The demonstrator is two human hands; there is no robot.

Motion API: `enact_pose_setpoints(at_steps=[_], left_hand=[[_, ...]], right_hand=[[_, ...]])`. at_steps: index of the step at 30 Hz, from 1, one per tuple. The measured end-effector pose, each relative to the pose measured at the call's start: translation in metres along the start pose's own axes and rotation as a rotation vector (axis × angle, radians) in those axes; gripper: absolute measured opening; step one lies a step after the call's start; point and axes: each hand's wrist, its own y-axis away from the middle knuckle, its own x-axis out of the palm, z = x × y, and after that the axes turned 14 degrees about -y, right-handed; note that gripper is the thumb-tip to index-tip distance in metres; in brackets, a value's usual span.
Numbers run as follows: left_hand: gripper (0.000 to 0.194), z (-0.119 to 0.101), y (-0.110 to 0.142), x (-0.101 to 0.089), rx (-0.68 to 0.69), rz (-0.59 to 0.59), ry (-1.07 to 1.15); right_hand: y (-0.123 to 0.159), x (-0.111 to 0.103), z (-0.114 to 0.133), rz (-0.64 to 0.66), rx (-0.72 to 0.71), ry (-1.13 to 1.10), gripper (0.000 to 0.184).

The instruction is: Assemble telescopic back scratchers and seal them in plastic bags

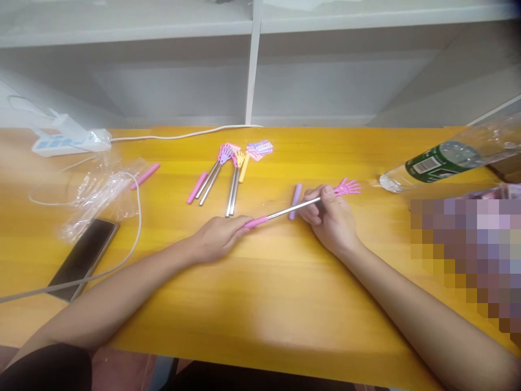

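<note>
A back scratcher (293, 208) with a metal rod, a pink hand-shaped head and a pink grip stretches between my hands. My left hand (217, 238) is closed around its pink grip. Near the head, my right hand (331, 217) pinches the rod between thumb and fingers. A loose purple grip sleeve (296, 200) lies just left of my right hand. Beyond my left hand lie several more back scratchers (233, 187) with bare metal rods and pink, purple and yellow heads. Beside them rest a pink sleeve (197, 188) and a yellow sleeve (244, 168).
Small printed cards (260, 147) lie behind the scratchers. At left are a phone (83, 260), clear plastic wrappers (97, 195), another pink sleeve (145, 176), a white cable (138, 217) and a power strip (69, 142). A plastic bottle (443, 160) lies at right, near a pixelated area.
</note>
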Motion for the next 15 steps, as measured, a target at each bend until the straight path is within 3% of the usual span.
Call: enact_pose_setpoints(at_steps=[15], left_hand=[[0.048, 0.004, 0.002, 0.006, 0.054, -0.041, -0.009]], right_hand=[[0.012, 0.012, -0.004, 0.089, 0.014, 0.013, 0.032]])
